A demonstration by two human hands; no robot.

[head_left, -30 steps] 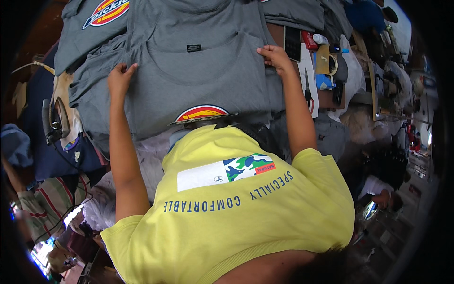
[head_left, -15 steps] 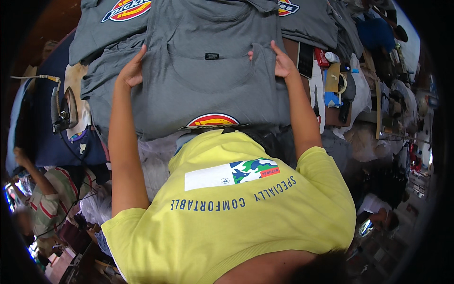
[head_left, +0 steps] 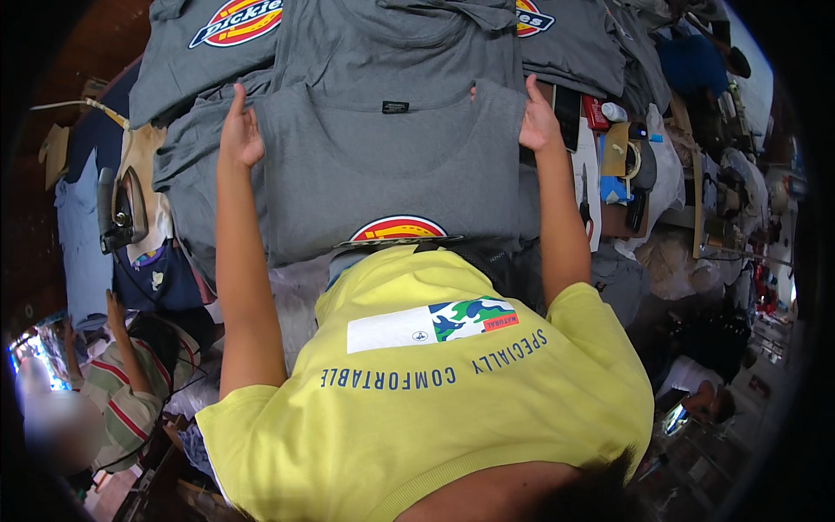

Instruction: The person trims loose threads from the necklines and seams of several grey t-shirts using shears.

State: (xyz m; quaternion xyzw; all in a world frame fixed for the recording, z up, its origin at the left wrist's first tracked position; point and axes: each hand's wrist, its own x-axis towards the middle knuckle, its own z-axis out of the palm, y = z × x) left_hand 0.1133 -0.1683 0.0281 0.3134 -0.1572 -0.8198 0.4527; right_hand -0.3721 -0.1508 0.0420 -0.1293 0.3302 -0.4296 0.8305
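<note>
A grey T-shirt (head_left: 391, 183) with a wide round neck, a dark neck label and a red and yellow printed badge lies spread in front of me, its lower part against my body. My left hand (head_left: 242, 135) holds its left shoulder edge, thumb raised, fingers tucked behind the cloth. At the right shoulder, my right hand (head_left: 541, 126) grips likewise; a fingertip shows beyond the cloth near the neckline. Most fingers of both hands are hidden. More grey T-shirts (head_left: 330, 43) lie beneath and beyond.
An iron (head_left: 130, 204) rests at the left by a light blue cloth (head_left: 84, 244). Another person in a striped shirt (head_left: 130, 400) is at the lower left. On the right lie scissors (head_left: 585, 209), a phone (head_left: 566, 113), a tape roll (head_left: 633, 161) and plastic bags (head_left: 668, 157).
My hands have moved apart, widening the shirt's neck and shoulders, and the thumbs point further up. At the left, the light blue cloth and the other person's arm have shifted.
</note>
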